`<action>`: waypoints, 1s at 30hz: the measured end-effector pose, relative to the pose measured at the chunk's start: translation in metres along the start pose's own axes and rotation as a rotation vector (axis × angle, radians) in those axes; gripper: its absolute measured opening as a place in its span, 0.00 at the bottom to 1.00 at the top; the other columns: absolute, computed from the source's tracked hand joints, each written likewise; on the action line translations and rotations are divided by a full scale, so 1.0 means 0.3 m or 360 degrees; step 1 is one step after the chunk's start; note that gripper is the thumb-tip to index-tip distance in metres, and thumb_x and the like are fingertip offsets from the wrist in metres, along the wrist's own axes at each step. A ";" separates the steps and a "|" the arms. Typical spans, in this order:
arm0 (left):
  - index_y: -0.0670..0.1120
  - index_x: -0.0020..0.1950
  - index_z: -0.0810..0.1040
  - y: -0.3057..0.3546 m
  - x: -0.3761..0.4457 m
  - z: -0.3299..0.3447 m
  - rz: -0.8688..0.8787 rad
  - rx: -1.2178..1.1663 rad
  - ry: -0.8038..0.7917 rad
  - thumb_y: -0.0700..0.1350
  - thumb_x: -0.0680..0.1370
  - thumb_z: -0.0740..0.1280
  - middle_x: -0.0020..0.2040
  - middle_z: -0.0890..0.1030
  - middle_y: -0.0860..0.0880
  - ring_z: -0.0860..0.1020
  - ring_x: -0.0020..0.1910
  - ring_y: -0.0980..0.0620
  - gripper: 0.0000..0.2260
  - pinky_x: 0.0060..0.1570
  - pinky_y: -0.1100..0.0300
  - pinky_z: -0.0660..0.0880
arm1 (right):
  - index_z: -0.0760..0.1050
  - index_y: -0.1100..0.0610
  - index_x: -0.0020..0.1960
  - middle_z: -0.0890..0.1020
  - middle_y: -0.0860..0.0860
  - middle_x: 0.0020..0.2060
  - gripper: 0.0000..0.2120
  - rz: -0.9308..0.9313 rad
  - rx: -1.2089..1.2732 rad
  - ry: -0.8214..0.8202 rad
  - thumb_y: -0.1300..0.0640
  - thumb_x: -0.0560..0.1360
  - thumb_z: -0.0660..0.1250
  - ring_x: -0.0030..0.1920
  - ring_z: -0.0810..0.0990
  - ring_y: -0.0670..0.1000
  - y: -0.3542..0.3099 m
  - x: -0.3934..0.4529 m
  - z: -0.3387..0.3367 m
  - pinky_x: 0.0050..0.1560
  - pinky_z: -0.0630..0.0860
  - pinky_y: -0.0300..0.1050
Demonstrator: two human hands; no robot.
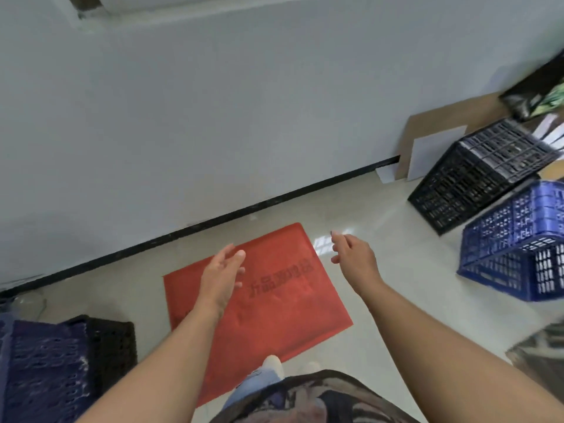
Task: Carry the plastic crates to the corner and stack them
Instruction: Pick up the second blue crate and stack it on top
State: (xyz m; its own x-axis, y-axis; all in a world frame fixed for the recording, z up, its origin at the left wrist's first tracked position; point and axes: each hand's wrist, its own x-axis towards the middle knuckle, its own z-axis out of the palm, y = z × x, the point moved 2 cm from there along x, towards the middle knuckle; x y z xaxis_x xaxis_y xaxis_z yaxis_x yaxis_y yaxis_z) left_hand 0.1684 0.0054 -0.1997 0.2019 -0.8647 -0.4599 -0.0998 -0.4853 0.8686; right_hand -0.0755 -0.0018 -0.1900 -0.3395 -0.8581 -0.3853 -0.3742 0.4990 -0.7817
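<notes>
Your left hand (221, 274) and right hand (354, 254) hang loose and hold nothing above the flat red mat (268, 300). Holey plastic crates, black crate (476, 175) and blue crate (518, 239), sit tilted at right.

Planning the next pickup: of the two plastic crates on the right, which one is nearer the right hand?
The blue plastic crate, low at the right edge, is nearer the right hand. The black plastic crate sits farther back, towards the wall.
</notes>
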 end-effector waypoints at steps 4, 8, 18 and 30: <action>0.53 0.54 0.77 0.039 0.047 0.109 0.0029 0.0084 -0.0229 0.50 0.78 0.63 0.55 0.78 0.51 0.77 0.52 0.54 0.07 0.51 0.52 0.77 | 0.79 0.54 0.44 0.81 0.49 0.43 0.19 0.0148 0.0120 0.0166 0.45 0.79 0.54 0.47 0.81 0.52 0.043 -0.014 -0.106 0.54 0.74 0.50; 0.51 0.53 0.79 0.072 0.066 0.266 0.0065 0.0188 -0.0445 0.52 0.77 0.63 0.56 0.78 0.52 0.77 0.55 0.53 0.09 0.52 0.50 0.78 | 0.79 0.58 0.50 0.81 0.50 0.45 0.20 0.0231 0.0202 0.0393 0.46 0.79 0.53 0.46 0.81 0.52 0.124 -0.027 -0.225 0.53 0.73 0.49; 0.46 0.49 0.83 0.149 -0.032 0.877 0.0106 0.0430 -0.0773 0.51 0.77 0.64 0.57 0.79 0.50 0.77 0.50 0.54 0.11 0.52 0.54 0.75 | 0.77 0.58 0.46 0.82 0.53 0.44 0.11 0.0393 0.0383 0.0699 0.51 0.76 0.62 0.49 0.81 0.55 0.448 0.047 -0.686 0.45 0.72 0.46; 0.48 0.74 0.62 0.236 -0.239 1.689 0.0100 0.0559 -0.1023 0.49 0.79 0.63 0.63 0.74 0.43 0.76 0.56 0.46 0.25 0.47 0.55 0.77 | 0.73 0.57 0.38 0.80 0.55 0.39 0.15 0.0583 0.0368 0.0912 0.49 0.77 0.57 0.47 0.80 0.56 0.792 0.210 -1.383 0.36 0.67 0.44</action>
State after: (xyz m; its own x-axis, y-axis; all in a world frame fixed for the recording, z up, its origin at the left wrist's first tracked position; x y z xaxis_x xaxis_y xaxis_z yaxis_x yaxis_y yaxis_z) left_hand -0.3467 -0.0327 -0.1985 -0.4149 -0.7453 -0.5218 -0.4202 -0.3518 0.8365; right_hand -0.5439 0.1130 -0.1964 -0.8317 -0.4101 -0.3744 0.0217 0.6498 -0.7598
